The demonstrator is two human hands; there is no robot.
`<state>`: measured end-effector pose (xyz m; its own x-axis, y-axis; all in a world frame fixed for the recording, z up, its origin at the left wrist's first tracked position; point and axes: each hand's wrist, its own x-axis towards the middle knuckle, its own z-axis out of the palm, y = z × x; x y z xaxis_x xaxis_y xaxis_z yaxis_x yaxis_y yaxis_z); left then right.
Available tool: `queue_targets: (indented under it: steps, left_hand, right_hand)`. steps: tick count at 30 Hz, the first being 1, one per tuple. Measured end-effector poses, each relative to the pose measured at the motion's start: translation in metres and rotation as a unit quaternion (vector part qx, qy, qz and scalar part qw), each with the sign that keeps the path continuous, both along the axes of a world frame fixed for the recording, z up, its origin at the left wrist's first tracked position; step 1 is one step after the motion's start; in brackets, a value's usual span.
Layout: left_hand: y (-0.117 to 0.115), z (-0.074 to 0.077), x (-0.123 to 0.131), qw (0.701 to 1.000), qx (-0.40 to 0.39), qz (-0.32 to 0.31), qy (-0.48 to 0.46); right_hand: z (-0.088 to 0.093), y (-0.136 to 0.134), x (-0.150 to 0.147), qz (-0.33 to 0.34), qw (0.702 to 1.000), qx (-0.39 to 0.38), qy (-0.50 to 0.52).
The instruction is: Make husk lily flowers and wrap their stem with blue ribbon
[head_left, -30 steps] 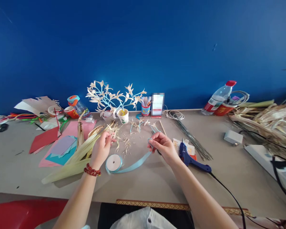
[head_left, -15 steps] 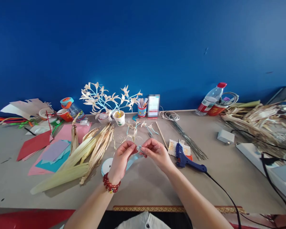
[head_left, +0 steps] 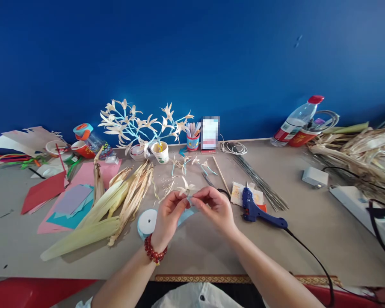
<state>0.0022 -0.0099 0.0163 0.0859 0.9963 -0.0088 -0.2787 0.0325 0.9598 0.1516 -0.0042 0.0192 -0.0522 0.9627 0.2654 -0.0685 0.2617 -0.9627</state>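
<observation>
My left hand (head_left: pixel 170 214) pinches the base of a small cream flower (head_left: pixel 186 187) with narrow, husk-like petals. Close against it, my right hand (head_left: pixel 215 209) is closed in a pinch on a light blue ribbon (head_left: pixel 185 216) at the flower's base. The ribbon trails below my fingers toward its white-cored roll (head_left: pixel 147 221), which lies beside my left wrist. Fingertips hide where ribbon and flower meet. Beyond my hands lie several finished flowers (head_left: pixel 197 162) with blue stems. A paper cup (head_left: pixel 160 156) behind them holds blue-wrapped branches of similar flowers (head_left: pixel 141 124).
Corn husks (head_left: pixel 99 209) and coloured paper (head_left: pixel 73 205) lie on the left. To the right are a blue glue gun (head_left: pixel 250 207) with its cord, thin wires (head_left: pixel 259 182), a wooden stick (head_left: pixel 220 171), a bottle (head_left: pixel 291 124), a power strip (head_left: pixel 356 205) and more husks (head_left: pixel 356 149).
The flower between my fingers has come upright into clearer view. My hands stay together, and the whole view has tilted and shifted slightly.
</observation>
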Motion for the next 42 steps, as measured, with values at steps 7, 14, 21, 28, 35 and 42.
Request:
queue_targets:
  steps: [7, 14, 21, 28, 35, 42]
  left_hand:
    - [-0.0008, -0.0012, -0.0006, 1.000, -0.010, -0.002, -0.015]
    - [-0.0004, -0.0024, 0.0008, 0.999, -0.017, -0.024, -0.022]
    - [-0.0013, -0.0009, 0.0016, 0.999, -0.033, -0.020, -0.026]
    - [-0.0019, 0.0004, 0.0013, 0.998, -0.035, -0.036, -0.032]
    - [-0.0029, -0.0002, 0.0016, 0.998, -0.030, -0.044, -0.030]
    - [-0.0025, -0.0004, 0.0029, 0.999, -0.021, -0.033, -0.012]
  right_hand:
    - [0.0022, -0.0046, -0.0017, -0.027, 0.996, 0.059, -0.055]
    - [0.0014, -0.0032, -0.0020, -0.042, 0.998, 0.028, -0.047]
    - [0.0009, -0.0009, -0.0019, -0.055, 0.996, 0.022, -0.071]
    - [-0.0005, 0.0005, -0.0021, -0.063, 0.995, 0.016, -0.074]
    - [-0.0021, -0.0005, -0.0013, -0.059, 0.995, 0.021, -0.076]
    - [-0.0001, -0.0004, -0.0007, -0.067, 0.993, 0.020, -0.097]
